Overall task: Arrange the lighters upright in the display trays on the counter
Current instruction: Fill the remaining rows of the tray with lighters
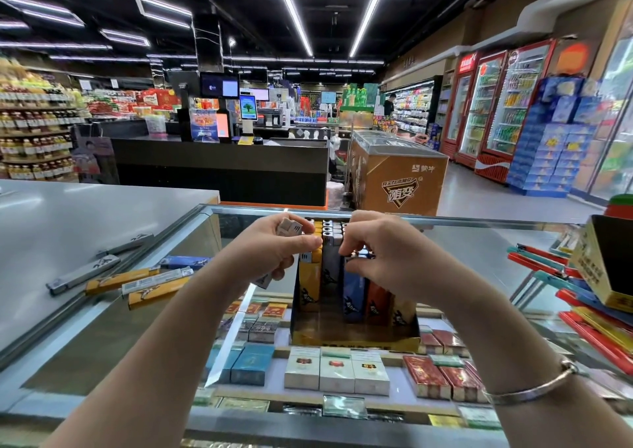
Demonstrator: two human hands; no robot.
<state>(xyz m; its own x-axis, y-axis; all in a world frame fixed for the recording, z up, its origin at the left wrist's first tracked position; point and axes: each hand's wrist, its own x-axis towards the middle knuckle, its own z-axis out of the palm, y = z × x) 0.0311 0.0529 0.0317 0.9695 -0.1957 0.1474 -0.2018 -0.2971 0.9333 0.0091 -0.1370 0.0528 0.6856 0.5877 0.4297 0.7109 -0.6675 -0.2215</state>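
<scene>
A dark display tray [356, 338] with a yellow front lip stands on the glass counter [479, 238]. Several lighters stand upright in it: yellow ones [310, 283] at the left, grey ones behind, a blue one [352, 293] and an orange one [378, 302] at the right. My left hand [274, 245] grips a bundle of grey lighters [289, 228] just above the tray's left side. My right hand [373, 245] pinches the top of the blue lighter from above. Several more lighters [137, 281], yellow, grey and blue, lie flat on the counter to the left.
A yellow-and-black box [606, 266] sits at the right edge over a pile of long red, yellow and teal lighters [596, 324]. Cigarette packs [337, 369] fill the case under the glass. A grey countertop [68, 221] lies to the left. Checkout desks, freezers and shelves stand beyond.
</scene>
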